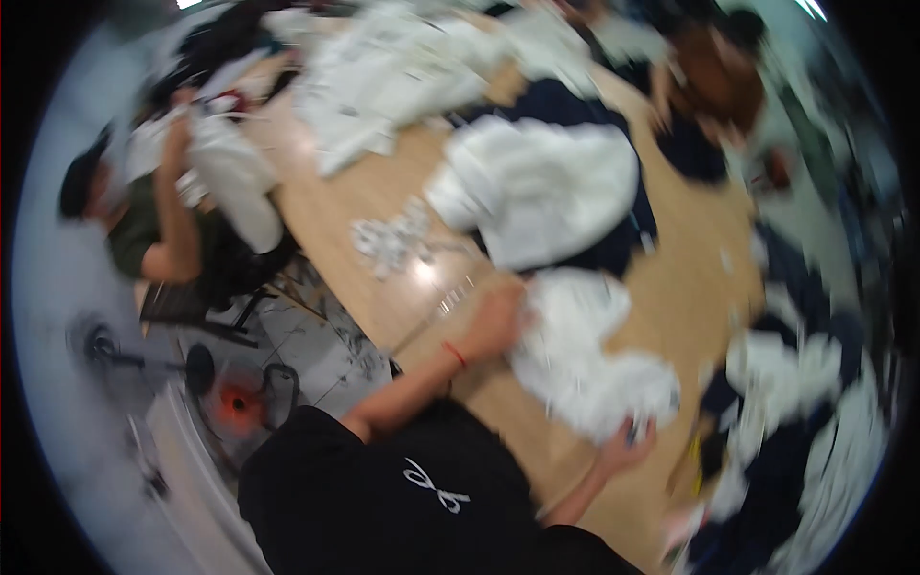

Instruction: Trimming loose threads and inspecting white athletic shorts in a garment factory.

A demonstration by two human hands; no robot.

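A crumpled white garment (575, 355) lies on the wooden table in front of me, stretched between my two hands. My left hand (498, 316), with a red string on its wrist, is closed at the garment's left edge; blur softens its fingers. At the lower right corner of the cloth, my right hand (628, 448) is closed round a small dark bluish thing, too blurred to name. Its fingertips touch or nearly touch the fabric.
Beyond lies a white cloth heap (546, 187) on dark navy fabric (632, 220). Small white pieces (388, 240) are scattered left of it. More garments (786, 412) pile up at right. Co-workers sit at left and far right; a fan (238, 402) stands lower left.
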